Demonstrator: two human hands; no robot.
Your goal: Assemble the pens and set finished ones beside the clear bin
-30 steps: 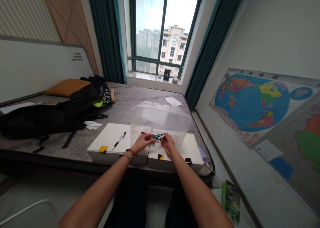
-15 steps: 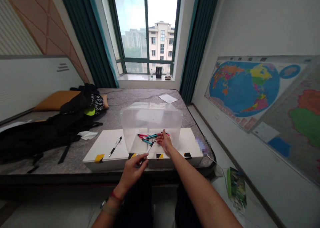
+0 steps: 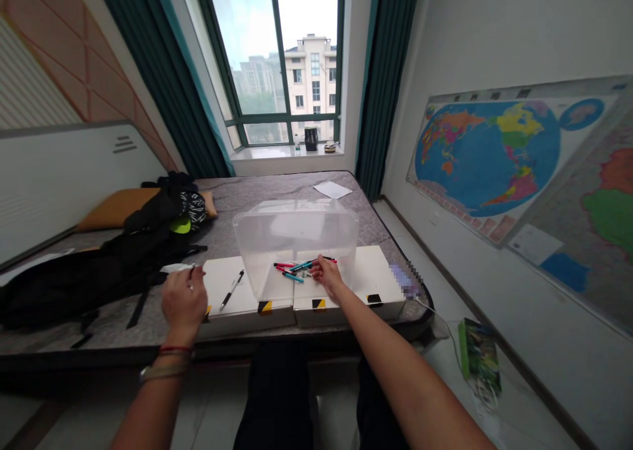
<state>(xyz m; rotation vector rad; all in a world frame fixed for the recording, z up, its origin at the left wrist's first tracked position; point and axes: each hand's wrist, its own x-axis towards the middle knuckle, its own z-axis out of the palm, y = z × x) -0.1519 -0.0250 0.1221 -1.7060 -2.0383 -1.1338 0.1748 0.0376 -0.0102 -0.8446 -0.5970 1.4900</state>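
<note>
My left hand [image 3: 184, 300] is closed in a pinch at the left end of the white boxes, on a pen that mostly hides behind the fingers. Another pen [image 3: 232, 290], black and white, lies on the left white box [image 3: 210, 275], to the right of that hand. My right hand [image 3: 326, 279] reaches into a clear plastic bin [image 3: 297, 223] lying on its side, mouth towards me. Its fingers are apart and slightly curled over several loose pens. Among these are a teal pen [image 3: 293, 277] and a red pen [image 3: 283, 265].
Two white boxes with yellow-black tape stand on a grey mattress [image 3: 237, 196]. A black bag [image 3: 128, 255] and an orange cushion [image 3: 119, 206] lie left. White paper [image 3: 333, 190] is behind the bin. A cable [image 3: 448, 328] hangs at the right edge.
My left hand has moved left with the pen, from in front of the bin to the boxes' left end. My right hand remains over the pens. The view has shifted slightly.
</note>
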